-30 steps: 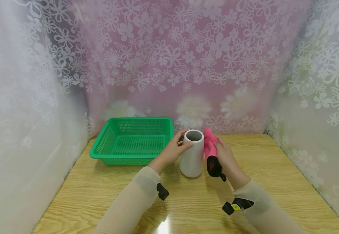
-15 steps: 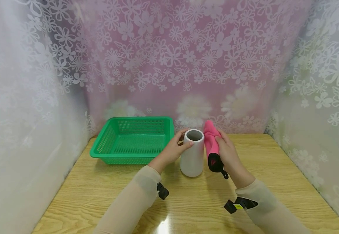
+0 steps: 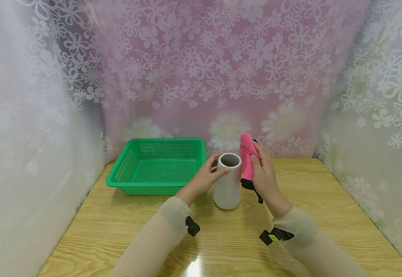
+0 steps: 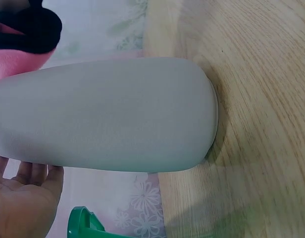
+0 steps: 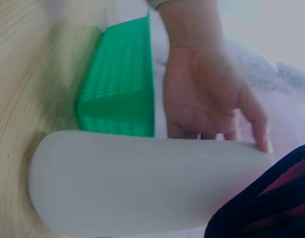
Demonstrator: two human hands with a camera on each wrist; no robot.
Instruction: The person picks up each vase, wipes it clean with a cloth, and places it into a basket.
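Observation:
A white vase [image 3: 226, 190] with a round open mouth stands upright on the wooden table. My left hand [image 3: 205, 177] grips it near the top, thumb on the near side and fingers around the back left; the right wrist view shows that left hand [image 5: 204, 89] against the vase's side. In my right hand [image 3: 266, 175] is a soft pink cloth pouch [image 3: 247, 156] with a black-edged opening and a small black loop. The pouch is held right beside the vase's upper right side. Its black edge [image 4: 47, 27] shows beyond the vase in the left wrist view.
A green plastic basket [image 3: 156, 185] with slotted walls sits just left of the vase, behind my left forearm. Flowered curtains [image 3: 221, 69] hang behind the table [image 3: 325, 204] and on both sides.
My right hand has lifted the pink pouch along the vase's right side and turned it more upright, its black opening now tipped downward. The left hand and vase have stayed put.

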